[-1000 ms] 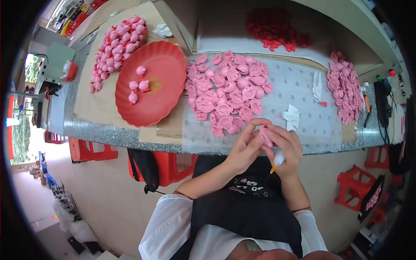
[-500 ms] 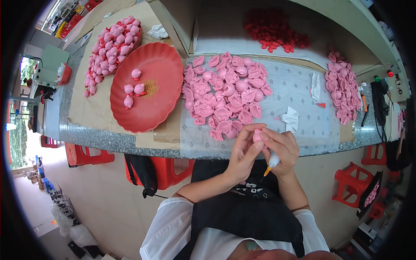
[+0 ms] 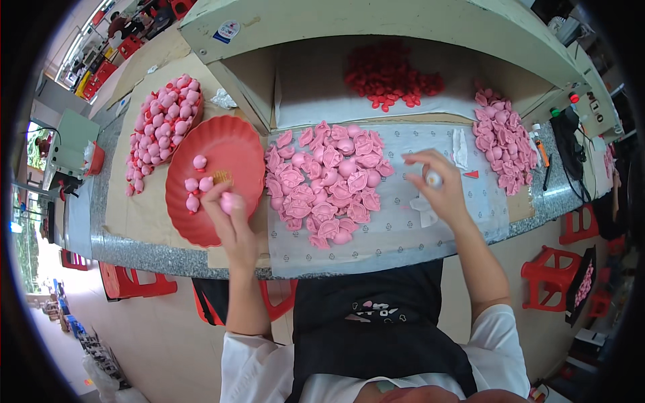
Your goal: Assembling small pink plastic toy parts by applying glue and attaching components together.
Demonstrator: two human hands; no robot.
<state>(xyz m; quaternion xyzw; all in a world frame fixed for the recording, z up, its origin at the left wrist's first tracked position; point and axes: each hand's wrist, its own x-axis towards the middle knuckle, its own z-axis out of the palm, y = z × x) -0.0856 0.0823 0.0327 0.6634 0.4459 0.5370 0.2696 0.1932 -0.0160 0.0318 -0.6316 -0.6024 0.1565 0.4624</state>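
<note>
Dozens of small pink balls with red parts (image 3: 161,124) lie heaped on brown paper at our far left. Next to them sits a red dish (image 3: 235,148) with a scalloped rim, holding four similar pieces (image 3: 199,162) well inside it. Over the near right part of that dish is our left hand (image 3: 232,221), thumb and fingers closed around a rounded pink piece (image 3: 230,202); we cannot tell whether the hand touches the dish.

We judge the piece light and fairly firm, smooth enough to roll off a careless fingertip, with any thin edges likely the easiest part to bend. We would take hold of it by its round body, using two fingers and the thumb with little squeeze, and keep off any joint or red part.

Farther right, a broad heap of pink petal-shaped pieces (image 3: 324,181) covers patterned white paper, and behind it small red pieces (image 3: 386,80) lie under the shelf. Well apart from the left, our right hand (image 3: 440,191) keeps a white bottle (image 3: 433,178) in the curl of the palm, thumb and forefinger spread. Crumpled white tissue (image 3: 424,213) lies just beside that hand. Rightmost, past a red scrap (image 3: 471,174), comes another pink heap (image 3: 502,138).
</note>
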